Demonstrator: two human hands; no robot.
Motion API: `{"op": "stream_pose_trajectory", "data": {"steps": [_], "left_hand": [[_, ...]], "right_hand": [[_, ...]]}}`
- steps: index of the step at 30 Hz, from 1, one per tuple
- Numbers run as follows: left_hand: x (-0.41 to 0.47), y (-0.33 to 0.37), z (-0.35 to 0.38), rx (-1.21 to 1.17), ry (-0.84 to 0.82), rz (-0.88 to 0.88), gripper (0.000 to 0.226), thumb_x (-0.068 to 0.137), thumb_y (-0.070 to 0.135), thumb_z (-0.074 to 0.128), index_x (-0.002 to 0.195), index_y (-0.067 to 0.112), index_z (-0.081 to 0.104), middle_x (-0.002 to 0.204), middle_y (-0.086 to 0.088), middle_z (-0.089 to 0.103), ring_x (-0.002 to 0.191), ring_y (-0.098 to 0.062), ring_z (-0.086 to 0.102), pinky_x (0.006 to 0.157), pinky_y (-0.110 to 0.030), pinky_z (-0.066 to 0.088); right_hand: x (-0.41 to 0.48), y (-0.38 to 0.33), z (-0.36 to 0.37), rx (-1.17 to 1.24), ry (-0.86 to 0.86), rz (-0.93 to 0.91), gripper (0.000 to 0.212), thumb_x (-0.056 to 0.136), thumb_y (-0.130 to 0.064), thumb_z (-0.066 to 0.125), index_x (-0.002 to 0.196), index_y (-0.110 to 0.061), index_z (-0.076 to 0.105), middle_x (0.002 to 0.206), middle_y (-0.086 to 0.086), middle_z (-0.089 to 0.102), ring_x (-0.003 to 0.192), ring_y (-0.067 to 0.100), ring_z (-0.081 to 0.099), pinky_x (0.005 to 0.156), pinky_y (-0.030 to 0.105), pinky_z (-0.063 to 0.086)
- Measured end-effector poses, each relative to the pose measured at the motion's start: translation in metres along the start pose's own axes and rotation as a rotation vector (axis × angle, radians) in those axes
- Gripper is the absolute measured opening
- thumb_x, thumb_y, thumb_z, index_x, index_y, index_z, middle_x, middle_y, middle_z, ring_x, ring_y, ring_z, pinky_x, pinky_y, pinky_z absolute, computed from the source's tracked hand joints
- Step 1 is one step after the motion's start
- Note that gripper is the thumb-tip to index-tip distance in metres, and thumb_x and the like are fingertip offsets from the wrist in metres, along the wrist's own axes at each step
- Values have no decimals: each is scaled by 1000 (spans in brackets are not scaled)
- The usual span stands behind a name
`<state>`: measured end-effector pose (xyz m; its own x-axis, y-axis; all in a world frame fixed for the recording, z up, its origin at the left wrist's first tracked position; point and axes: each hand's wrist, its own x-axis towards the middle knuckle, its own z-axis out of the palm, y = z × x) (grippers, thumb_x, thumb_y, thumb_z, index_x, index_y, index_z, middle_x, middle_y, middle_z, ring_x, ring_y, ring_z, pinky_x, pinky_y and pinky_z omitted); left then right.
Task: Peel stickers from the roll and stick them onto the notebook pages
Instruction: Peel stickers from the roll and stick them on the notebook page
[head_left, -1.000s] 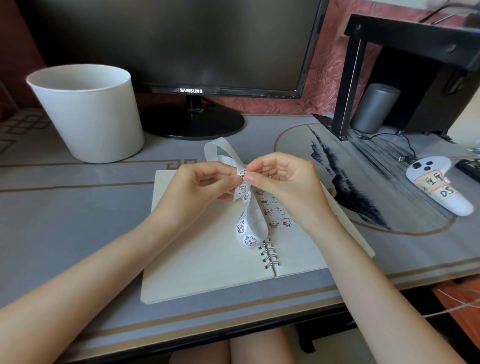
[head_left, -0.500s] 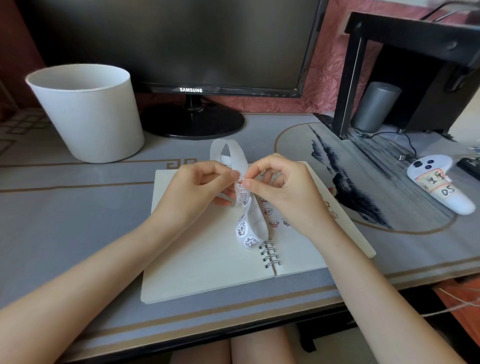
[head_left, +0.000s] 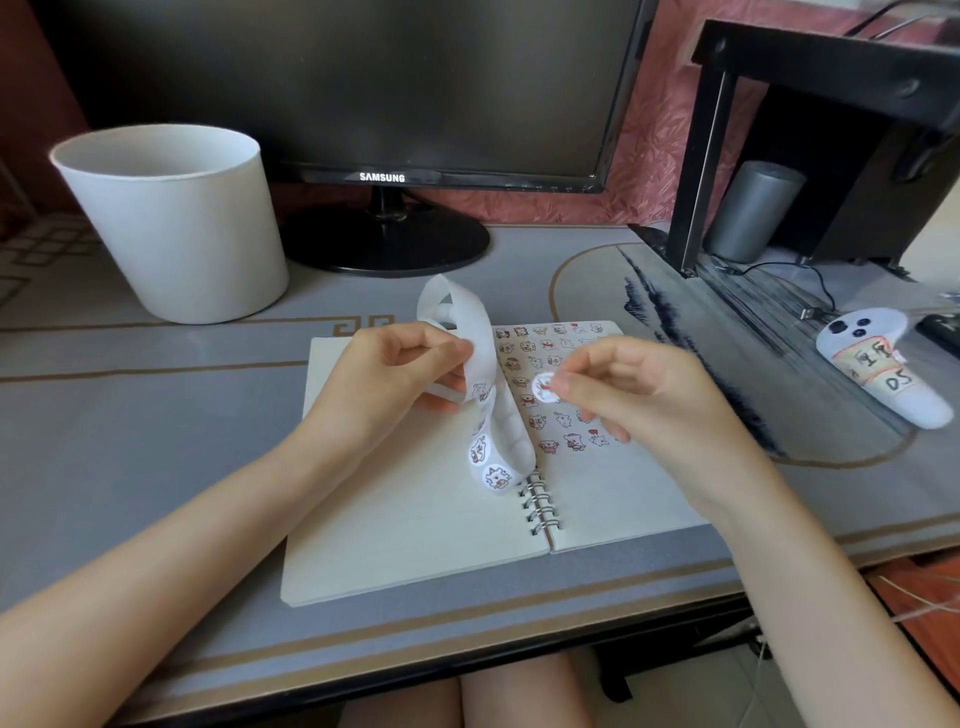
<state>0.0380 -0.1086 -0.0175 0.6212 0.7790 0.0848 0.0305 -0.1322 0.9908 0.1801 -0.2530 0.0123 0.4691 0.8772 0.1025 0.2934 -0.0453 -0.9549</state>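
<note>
- Bucket (head_left: 176, 228) stands behind and left of the open notebook (head_left: 415, 519); its contents are hidden.
- Left hand (head_left: 384, 384) pinches the sticker strip (head_left: 480, 358) above the spine.
- Right hand (head_left: 639, 395) pinches one sticker (head_left: 544, 387) over the right page.

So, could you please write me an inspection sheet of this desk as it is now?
Surface: grey desk mat with gold lines.
Job's things: spiral notebook lies open; right page carries many stickers; sticker strip curls above the spine; one round sticker is off it.
Clutter: white bucket, labelled controller, grey cylinder.
Grippers: left hand holds the strip; right hand pinches the round sticker.
Cables: black cable beside the shelf frame.
Surroundings: dark monitor, black shelf frame, pink wall.
</note>
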Motion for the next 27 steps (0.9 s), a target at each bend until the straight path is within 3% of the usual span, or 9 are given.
{"op": "stream_pose_trajectory", "data": {"steps": [3, 7, 11, 16, 19, 27], "left_hand": [[0, 0, 1, 14, 2, 2, 20, 90, 13, 60, 82, -5, 67, 77, -12, 66, 65, -10, 63, 59, -19, 55], [0, -1, 2, 36, 5, 3, 22, 90, 14, 61, 82, -6, 67, 79, -14, 66, 65, -10, 63, 60, -19, 55], [0, -1, 2, 43, 11, -11, 20, 89, 14, 61, 79, -1, 68, 78, -12, 68, 62, -11, 64, 62, -19, 55], [0, 0, 2, 40, 8, -26, 18, 89, 14, 62, 78, 3, 69, 75, -9, 68, 62, -10, 65, 60, -17, 54], [-1, 0, 3, 41, 7, -31, 17, 89, 14, 62, 77, 5, 69, 73, -6, 68, 61, -9, 65, 60, -16, 53], [0, -1, 1, 37, -6, -23, 19, 89, 16, 62, 79, 1, 69, 73, -6, 68, 63, -12, 65, 66, -21, 56]], "right_hand": [[-12, 6, -13, -42, -64, 137, 4, 79, -12, 72, 77, -12, 69, 59, -7, 61, 46, -1, 46, 45, 7, 33], [-17, 16, -14, -101, -53, 230, 6, 76, -12, 75, 73, -15, 70, 67, 0, 70, 54, 5, 52, 49, 7, 39], [-16, 18, -11, -109, -72, 235, 6, 74, -13, 77, 75, -11, 72, 78, 11, 73, 71, 17, 57, 51, 11, 41], [-17, 19, -7, -156, -77, 233, 8, 71, -16, 80, 69, -16, 72, 68, -1, 70, 64, 8, 54, 53, 9, 40], [-16, 19, -7, -173, -77, 227, 7, 70, -16, 80, 70, -15, 72, 69, 0, 70, 64, 9, 54, 55, 9, 41], [-17, 22, -4, -184, -51, 206, 8, 73, -10, 78, 68, -14, 72, 74, 8, 72, 67, 12, 57, 71, 26, 47]]}}
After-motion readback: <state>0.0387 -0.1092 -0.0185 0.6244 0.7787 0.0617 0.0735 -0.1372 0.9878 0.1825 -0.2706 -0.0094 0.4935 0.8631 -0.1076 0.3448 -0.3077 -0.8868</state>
